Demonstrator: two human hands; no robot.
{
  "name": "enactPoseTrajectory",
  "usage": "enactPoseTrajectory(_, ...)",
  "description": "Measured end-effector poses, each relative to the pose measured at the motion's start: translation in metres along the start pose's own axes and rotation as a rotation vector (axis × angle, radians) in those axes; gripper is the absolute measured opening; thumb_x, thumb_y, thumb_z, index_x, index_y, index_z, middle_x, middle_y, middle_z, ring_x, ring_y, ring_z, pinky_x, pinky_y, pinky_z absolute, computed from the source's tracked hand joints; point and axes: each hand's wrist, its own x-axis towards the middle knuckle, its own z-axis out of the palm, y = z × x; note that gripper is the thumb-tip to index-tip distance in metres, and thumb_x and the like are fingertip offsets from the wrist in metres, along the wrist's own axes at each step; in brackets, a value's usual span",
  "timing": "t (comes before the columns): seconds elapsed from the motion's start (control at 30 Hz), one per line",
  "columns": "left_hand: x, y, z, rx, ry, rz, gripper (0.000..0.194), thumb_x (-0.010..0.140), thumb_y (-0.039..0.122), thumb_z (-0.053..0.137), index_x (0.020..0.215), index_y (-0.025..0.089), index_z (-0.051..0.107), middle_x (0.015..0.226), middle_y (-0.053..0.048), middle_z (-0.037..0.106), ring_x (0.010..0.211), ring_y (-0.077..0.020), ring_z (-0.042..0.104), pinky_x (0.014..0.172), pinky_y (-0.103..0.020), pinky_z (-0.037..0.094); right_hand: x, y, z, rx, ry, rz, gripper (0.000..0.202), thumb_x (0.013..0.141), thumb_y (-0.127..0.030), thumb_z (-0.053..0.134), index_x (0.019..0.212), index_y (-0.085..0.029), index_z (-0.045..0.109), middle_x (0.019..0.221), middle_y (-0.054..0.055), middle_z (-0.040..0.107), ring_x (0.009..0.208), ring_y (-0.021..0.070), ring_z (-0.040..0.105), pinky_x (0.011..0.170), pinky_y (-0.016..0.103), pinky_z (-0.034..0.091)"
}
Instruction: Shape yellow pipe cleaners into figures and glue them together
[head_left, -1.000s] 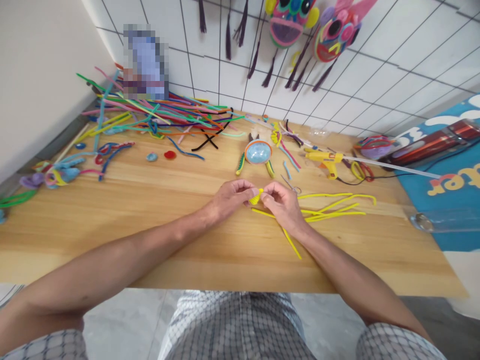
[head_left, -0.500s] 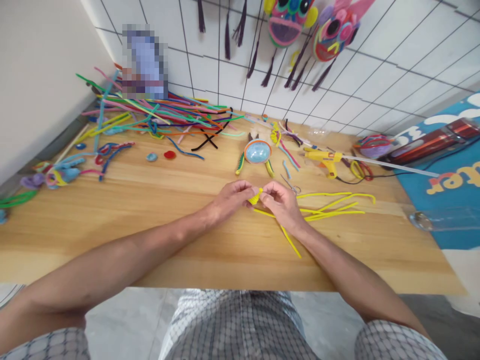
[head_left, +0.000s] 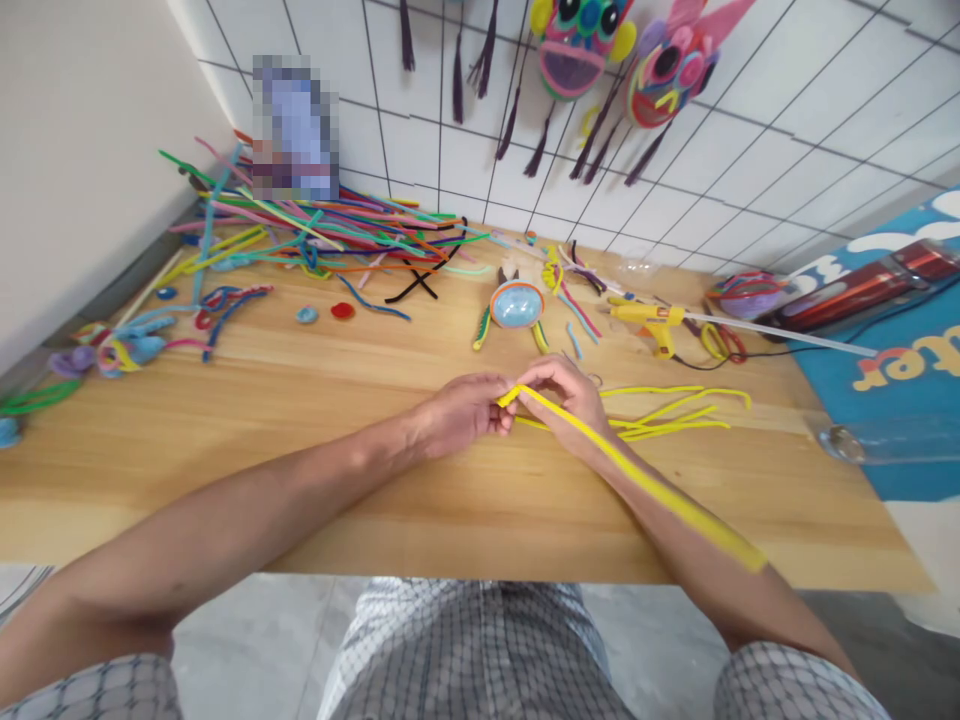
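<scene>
A yellow pipe cleaner (head_left: 637,470) runs from between my fingertips down over my right forearm, its far end blurred. Its other end is bunched into a small yellow piece, pinched by my left hand (head_left: 469,410). My right hand (head_left: 566,395) is closed on the same strand, touching it where it leaves the bunched part. Several loose yellow pipe cleaners (head_left: 675,412) lie to the right of my right hand. Behind my hands sits a light blue oval with an orange rim (head_left: 517,304), resting over pliers with green and yellow handles (head_left: 481,330).
A pile of coloured pipe cleaners (head_left: 322,225) lies at the back left. A yellow glue gun (head_left: 652,318) with a long clear stick is at the back right, near a dark red cylinder (head_left: 877,285). Decorated masks (head_left: 581,45) hang on the white grid wall.
The long yellow strand has swung from below my right hand up across my right forearm. My left hand has turned, and my right hand has shifted slightly around the bunched piece.
</scene>
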Motion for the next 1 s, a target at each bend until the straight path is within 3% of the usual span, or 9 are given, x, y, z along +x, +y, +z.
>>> enactPoseTrajectory(0.07, 0.0017, -0.0027, 0.0000, 0.036, 0.037, 0.017, 0.043, 0.067, 0.045, 0.097, 0.081, 0.013, 0.072, 0.074, -0.003, 0.067, 0.062, -0.0122, 0.062, 0.061, -0.026, 0.050, -0.0003, -0.0021, 0.0017, 0.045, -0.007, 0.047, 0.027, 0.095, -0.050, 0.076, 0.090, -0.024, 0.072, 0.087, 0.003, 0.072, 0.077, 0.0183, 0.069, 0.073, 0.033, 0.059)
enactPoseTrajectory(0.2, 0.0054, -0.0072, 0.0014, 0.125, 0.193, 0.218, 0.046, 0.066, 0.052, 0.095, 0.081, 0.015, 0.072, 0.076, -0.001, 0.068, 0.066, -0.0129, 0.063, 0.062, -0.026, 0.050, 0.0002, -0.0015, 0.0058, 0.125, 0.037, 0.232, 0.025, 0.087, -0.043, 0.079, 0.082, -0.022, 0.066, 0.072, -0.002, 0.066, 0.064, 0.0144, 0.062, 0.061, 0.028, 0.052)
enactPoseTrajectory(0.3, 0.0062, -0.0064, 0.0015, 0.201, 0.185, 0.268, 0.048, 0.068, 0.057, 0.092, 0.084, 0.016, 0.073, 0.079, -0.001, 0.070, 0.072, -0.0149, 0.065, 0.067, -0.027, 0.052, 0.0011, 0.0003, 0.0080, 0.142, 0.073, 0.302, 0.020, 0.083, -0.037, 0.076, 0.078, -0.022, 0.063, 0.069, -0.003, 0.063, 0.060, 0.0126, 0.058, 0.058, 0.026, 0.048)
enactPoseTrajectory(0.47, 0.0063, -0.0037, -0.0009, 0.397, 0.153, 0.264, 0.044, 0.067, 0.052, 0.092, 0.085, 0.016, 0.075, 0.077, -0.001, 0.071, 0.070, -0.0135, 0.061, 0.069, -0.027, 0.050, 0.0006, -0.0006, 0.0096, 0.151, 0.070, 0.295, 0.015, 0.081, -0.034, 0.074, 0.080, -0.022, 0.064, 0.066, -0.003, 0.062, 0.060, 0.0136, 0.058, 0.057, 0.026, 0.046)
enactPoseTrajectory(0.73, 0.0056, -0.0031, -0.0039, 0.375, 0.195, 0.278, 0.034, 0.065, 0.044, 0.089, 0.079, 0.016, 0.074, 0.072, 0.000, 0.071, 0.065, -0.0119, 0.060, 0.068, -0.027, 0.049, -0.0016, -0.0016, 0.0096, 0.104, 0.054, 0.237, 0.008, 0.085, -0.030, 0.070, 0.086, -0.022, 0.068, 0.072, -0.003, 0.064, 0.064, 0.0135, 0.060, 0.062, 0.027, 0.049)
enactPoseTrajectory(1.0, 0.0058, -0.0007, -0.0062, 0.510, 0.255, 0.289, 0.030, 0.067, 0.043, 0.083, 0.078, 0.017, 0.073, 0.066, 0.001, 0.068, 0.062, -0.0111, 0.058, 0.064, -0.024, 0.045, -0.0009, -0.0018, 0.0092, 0.027, 0.048, 0.156, 0.005, 0.087, -0.025, 0.067, 0.087, -0.022, 0.071, 0.072, -0.003, 0.064, 0.065, 0.0130, 0.060, 0.062, 0.026, 0.049)
